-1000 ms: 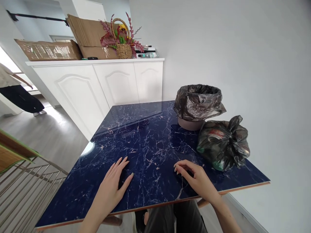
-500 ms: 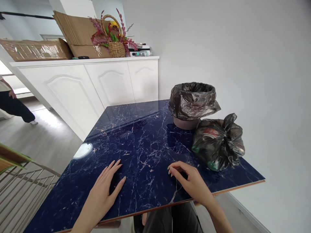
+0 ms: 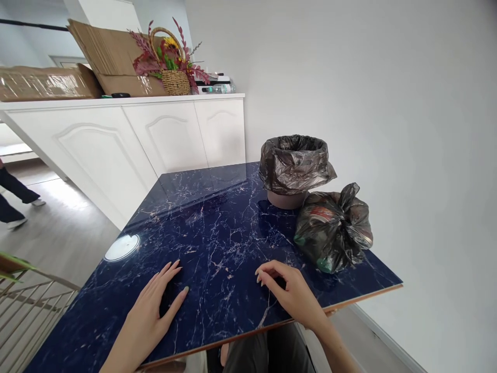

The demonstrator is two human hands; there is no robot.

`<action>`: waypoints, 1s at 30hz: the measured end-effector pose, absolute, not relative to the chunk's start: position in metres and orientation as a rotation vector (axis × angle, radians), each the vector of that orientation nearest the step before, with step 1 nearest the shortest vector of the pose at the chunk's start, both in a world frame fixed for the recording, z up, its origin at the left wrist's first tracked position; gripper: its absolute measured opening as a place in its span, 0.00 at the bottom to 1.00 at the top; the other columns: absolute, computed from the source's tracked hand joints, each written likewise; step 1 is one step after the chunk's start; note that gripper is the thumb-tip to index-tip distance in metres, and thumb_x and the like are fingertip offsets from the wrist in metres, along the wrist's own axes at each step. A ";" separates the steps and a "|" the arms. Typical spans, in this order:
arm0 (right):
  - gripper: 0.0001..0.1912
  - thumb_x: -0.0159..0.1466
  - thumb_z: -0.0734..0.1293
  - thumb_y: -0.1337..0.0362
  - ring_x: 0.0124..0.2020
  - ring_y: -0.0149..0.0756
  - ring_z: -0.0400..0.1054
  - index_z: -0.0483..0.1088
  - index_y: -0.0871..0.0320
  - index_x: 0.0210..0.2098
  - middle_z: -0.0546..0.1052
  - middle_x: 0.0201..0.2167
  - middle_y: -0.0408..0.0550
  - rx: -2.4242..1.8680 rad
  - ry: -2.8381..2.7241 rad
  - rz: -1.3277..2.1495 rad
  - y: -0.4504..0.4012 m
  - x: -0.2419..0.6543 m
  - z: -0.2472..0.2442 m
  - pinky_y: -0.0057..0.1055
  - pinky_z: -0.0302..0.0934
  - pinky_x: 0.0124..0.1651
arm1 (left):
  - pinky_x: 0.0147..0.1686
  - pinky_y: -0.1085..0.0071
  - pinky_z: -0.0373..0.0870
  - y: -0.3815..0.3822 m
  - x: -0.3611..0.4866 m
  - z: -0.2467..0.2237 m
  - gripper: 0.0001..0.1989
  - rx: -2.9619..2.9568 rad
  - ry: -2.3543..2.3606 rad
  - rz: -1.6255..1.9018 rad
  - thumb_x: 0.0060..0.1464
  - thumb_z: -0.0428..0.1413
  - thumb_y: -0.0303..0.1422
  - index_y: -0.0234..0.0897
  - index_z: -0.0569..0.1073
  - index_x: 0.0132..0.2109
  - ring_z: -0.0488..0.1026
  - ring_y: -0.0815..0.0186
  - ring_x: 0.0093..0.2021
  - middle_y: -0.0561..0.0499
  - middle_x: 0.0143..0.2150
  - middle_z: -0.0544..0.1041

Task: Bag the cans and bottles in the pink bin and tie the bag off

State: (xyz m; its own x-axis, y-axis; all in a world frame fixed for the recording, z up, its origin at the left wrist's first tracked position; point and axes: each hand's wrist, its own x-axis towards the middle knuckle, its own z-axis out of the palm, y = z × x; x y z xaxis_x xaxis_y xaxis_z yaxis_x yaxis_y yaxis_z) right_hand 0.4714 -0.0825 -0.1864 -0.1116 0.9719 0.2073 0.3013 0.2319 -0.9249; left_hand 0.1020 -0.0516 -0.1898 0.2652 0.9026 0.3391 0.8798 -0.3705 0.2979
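Observation:
My left hand (image 3: pixel 151 305) rests on the dark blue marble-patterned table (image 3: pixel 209 228), its fingers stretched out and thumb spread, holding nothing. Across from it, my right hand (image 3: pixel 289 292) lies on the same surface near the front edge. Its fingers are curled, with the thumb tip close to the fingertips and no object visible in them. Beyond my right hand sits a knotted black plastic bag (image 3: pixel 330 233), see-through enough to show red and green contents. Behind that bag stands a small bin (image 3: pixel 285 199), lined with an open dark bag (image 3: pixel 293 168) folded over its rim.
A white cabinet (image 3: pixel 174 129) at the back bears cardboard boxes (image 3: pixel 42 83), a wicker basket of flowers (image 3: pixel 176 82) and a plastic bottle (image 3: pixel 222 89). A metal rack (image 3: pixel 37 303) is at the left. Farther off, a person's legs (image 3: pixel 17 191) show.
The view has turned slightly right, so everything sits farther left in the picture. Both hands keep their poses on the table. The person at the far left has changed stance, with both legs now showing.

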 end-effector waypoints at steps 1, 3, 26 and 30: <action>0.13 0.76 0.64 0.53 0.41 0.38 0.77 0.78 0.52 0.43 0.83 0.39 0.45 -1.225 -1.591 0.928 -0.083 0.471 -0.186 0.32 0.66 0.48 | 0.73 0.44 0.64 -0.052 0.103 -0.189 0.27 2.451 1.738 0.708 0.69 0.53 0.53 0.50 0.69 0.69 0.67 0.49 0.74 0.52 0.74 0.70; 0.14 0.77 0.64 0.52 0.41 0.38 0.78 0.78 0.51 0.44 0.83 0.40 0.45 -1.227 -1.586 0.936 -0.083 0.471 -0.186 0.32 0.66 0.48 | 0.73 0.44 0.64 -0.052 0.104 -0.187 0.27 2.429 1.750 0.688 0.69 0.53 0.54 0.50 0.70 0.68 0.67 0.49 0.74 0.52 0.74 0.70; 0.17 0.76 0.64 0.49 0.38 0.38 0.78 0.77 0.55 0.43 0.84 0.37 0.47 -1.124 -1.586 0.930 -0.085 0.473 -0.189 0.33 0.68 0.47 | 0.65 0.52 0.74 -0.067 0.110 -0.171 0.28 2.244 1.811 0.785 0.71 0.50 0.53 0.46 0.72 0.68 0.76 0.48 0.67 0.47 0.71 0.74; 0.17 0.75 0.64 0.49 0.38 0.37 0.78 0.77 0.55 0.43 0.84 0.37 0.47 -1.121 -1.576 0.928 -0.084 0.473 -0.191 0.33 0.69 0.46 | 0.58 0.56 0.80 -0.066 0.110 -0.171 0.27 2.272 1.814 0.810 0.70 0.50 0.53 0.45 0.74 0.66 0.79 0.48 0.63 0.46 0.70 0.76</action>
